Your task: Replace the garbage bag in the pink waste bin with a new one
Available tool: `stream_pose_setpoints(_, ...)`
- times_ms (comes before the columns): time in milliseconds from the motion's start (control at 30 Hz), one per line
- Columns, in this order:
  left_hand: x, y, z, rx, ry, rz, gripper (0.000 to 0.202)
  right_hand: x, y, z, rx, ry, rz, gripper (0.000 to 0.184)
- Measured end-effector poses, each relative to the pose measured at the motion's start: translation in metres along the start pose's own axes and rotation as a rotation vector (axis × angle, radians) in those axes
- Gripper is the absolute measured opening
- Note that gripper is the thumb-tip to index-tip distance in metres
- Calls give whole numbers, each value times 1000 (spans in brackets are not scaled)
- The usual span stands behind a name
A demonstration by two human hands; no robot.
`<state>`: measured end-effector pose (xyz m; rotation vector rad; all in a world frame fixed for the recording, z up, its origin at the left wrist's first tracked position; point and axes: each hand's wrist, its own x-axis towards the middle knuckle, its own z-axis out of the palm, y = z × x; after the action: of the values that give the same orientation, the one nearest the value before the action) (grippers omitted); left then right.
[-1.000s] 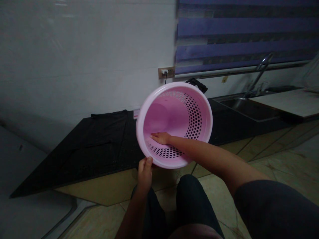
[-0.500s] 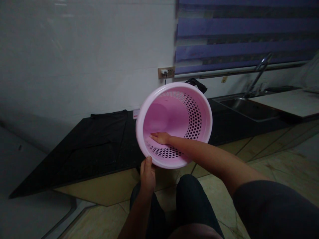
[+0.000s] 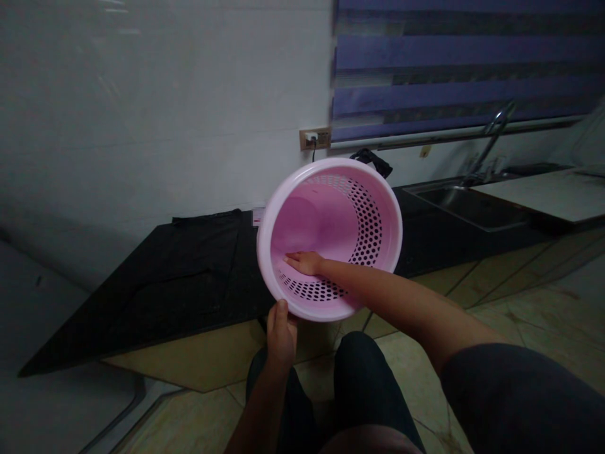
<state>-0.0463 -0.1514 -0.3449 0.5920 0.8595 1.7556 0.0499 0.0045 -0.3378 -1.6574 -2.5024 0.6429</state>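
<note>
A pink plastic basket (image 3: 392,208) with rows of holes round its wall is tilted so its mouth faces me. My left hand (image 3: 282,334) grips the rim at the lower left, thumb on the lip and the other fingers mostly hidden behind it. My right hand (image 3: 303,262) reaches inside the basket and lies flat against the inner wall at the lower left, its fingers stretched out to the left. Nothing else shows inside the basket.
Behind the basket runs a black countertop (image 3: 246,284) with a dark cloth (image 3: 189,265) lying at its left. A black bag (image 3: 372,161) sits behind the basket. On the right are a sink (image 3: 472,203), a faucet (image 3: 491,142) and a white board (image 3: 548,192). A wall socket (image 3: 316,138) holds a plug.
Almost nothing differs. The basket's rim and my left hand sit a few pixels lower, while my right hand keeps its place inside.
</note>
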Motion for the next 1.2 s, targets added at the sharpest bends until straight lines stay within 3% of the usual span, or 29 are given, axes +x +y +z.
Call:
stream_pose_setpoints(267,-1,2,-3,62,-6,-51,51,0,0,1,26,27,-12,60)
stream_pose_setpoints(400,-1,3,-8,117,-92,-101,50,3,1,3,8,30,-3,61)
stream_pose_setpoints(533,3,1,-13,184,-158,-59,50,3,1,1,13,7,7,59)
stream_pose_setpoints(1200,8,6,-19,261,-117,40,42,3,-4,3,30,21,21,62)
